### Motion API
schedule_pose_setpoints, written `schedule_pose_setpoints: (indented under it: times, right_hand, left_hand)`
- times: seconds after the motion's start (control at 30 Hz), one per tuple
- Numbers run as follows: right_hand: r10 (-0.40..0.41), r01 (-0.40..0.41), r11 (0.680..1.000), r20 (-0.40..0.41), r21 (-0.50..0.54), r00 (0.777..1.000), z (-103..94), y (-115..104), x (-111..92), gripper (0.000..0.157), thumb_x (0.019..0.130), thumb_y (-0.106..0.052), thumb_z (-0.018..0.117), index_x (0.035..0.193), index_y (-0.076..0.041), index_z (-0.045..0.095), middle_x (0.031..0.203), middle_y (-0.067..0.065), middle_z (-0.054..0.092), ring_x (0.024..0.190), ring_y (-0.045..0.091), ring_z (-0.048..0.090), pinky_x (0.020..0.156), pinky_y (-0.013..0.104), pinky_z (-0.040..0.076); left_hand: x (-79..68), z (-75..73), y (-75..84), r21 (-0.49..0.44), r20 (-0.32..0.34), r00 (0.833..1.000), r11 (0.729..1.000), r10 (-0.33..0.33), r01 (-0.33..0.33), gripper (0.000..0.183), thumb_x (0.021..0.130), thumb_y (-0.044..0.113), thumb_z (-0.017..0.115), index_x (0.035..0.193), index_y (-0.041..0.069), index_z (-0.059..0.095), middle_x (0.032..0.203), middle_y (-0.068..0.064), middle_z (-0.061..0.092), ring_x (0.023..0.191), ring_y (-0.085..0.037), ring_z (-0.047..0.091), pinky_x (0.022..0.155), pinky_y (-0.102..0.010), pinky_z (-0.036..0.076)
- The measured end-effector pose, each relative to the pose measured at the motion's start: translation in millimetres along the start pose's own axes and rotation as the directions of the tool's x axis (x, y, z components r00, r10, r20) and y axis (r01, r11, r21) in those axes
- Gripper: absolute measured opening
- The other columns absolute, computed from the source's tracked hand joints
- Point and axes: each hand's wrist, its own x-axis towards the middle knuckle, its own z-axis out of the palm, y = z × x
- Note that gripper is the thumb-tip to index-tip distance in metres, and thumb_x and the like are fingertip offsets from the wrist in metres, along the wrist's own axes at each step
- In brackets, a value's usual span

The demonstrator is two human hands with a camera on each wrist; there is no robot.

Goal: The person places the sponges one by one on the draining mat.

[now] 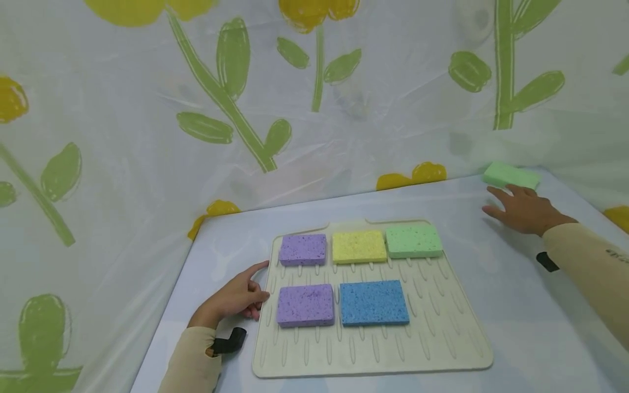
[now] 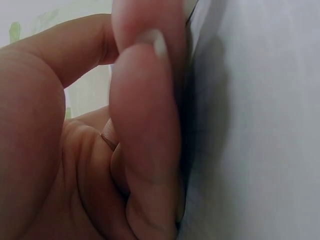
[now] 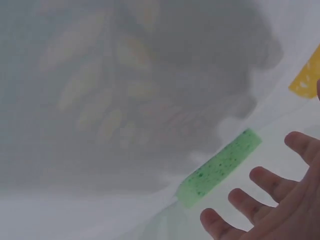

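Observation:
My right hand (image 1: 527,210) reaches out at the far right, fingers spread, just on the near side of a light green sponge (image 1: 511,176). In the right wrist view the fingertips (image 3: 215,220) stand apart from this pored sponge (image 3: 220,167). At the left edge of a beige ridged drying mat (image 1: 442,344), my left hand (image 1: 238,297) rests on the table, its index finger stretched along the edge and its thumb tip at it. In the left wrist view its other fingers (image 2: 145,110) are loosely bent close to the tabletop, with nothing seen between them.
Across the mat's back row lie a purple sponge (image 1: 302,250), a yellow sponge (image 1: 359,246) and a green sponge (image 1: 414,241). In front are another purple sponge (image 1: 306,305) and a blue sponge (image 1: 374,303). A flower-printed curtain (image 1: 344,136) hangs behind the white table (image 1: 472,218).

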Motion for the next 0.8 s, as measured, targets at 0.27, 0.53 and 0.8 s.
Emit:
schedule_pose_setpoints:
  times: [0.27,0.53,0.8]
  right_hand:
    - [0.024,-0.024,0.999,-0.004,0.028,1.0,-3.3,25.1,8.1,0.081,0.104,-0.058,0.028,0.155,0.003,0.015,0.145,0.049,0.013,0.125,0.074,0.018,0.088,0.086,0.028]
    - [0.046,-0.049,0.996,0.034,0.069,0.998,-4.9,37.3,24.2,0.085,0.103,-0.06,0.026,0.154,0.006,0.007,0.144,0.052,0.006,0.124,0.076,0.012,0.091,0.085,0.025]
    - [0.103,-0.107,0.989,0.046,0.103,0.994,-3.8,62.0,39.9,0.098,0.098,-0.069,0.024,0.153,0.009,-0.001,0.145,0.052,-0.002,0.125,0.076,0.005,0.092,0.085,0.021]
  left_hand:
    - [1.0,0.9,-1.9,-0.004,-0.008,1.0,1.0,0.002,-0.002,0.084,0.093,0.015,0.067,0.16,0.016,0.017,0.07,-0.006,0.059,0.053,-0.016,0.063,0.052,-0.029,0.051]
    - [0.6,-0.8,-4.3,-0.014,-0.001,1.0,1.0,-0.005,0.005,0.085,0.093,0.015,0.067,0.16,0.016,0.016,0.069,-0.005,0.059,0.052,-0.016,0.063,0.051,-0.03,0.051]
    - [2.7,-1.9,-2.2,-0.029,0.01,1.0,1.0,0.003,-0.002,0.085,0.094,0.015,0.067,0.161,0.017,0.015,0.07,-0.005,0.058,0.053,-0.016,0.063,0.05,-0.029,0.05]
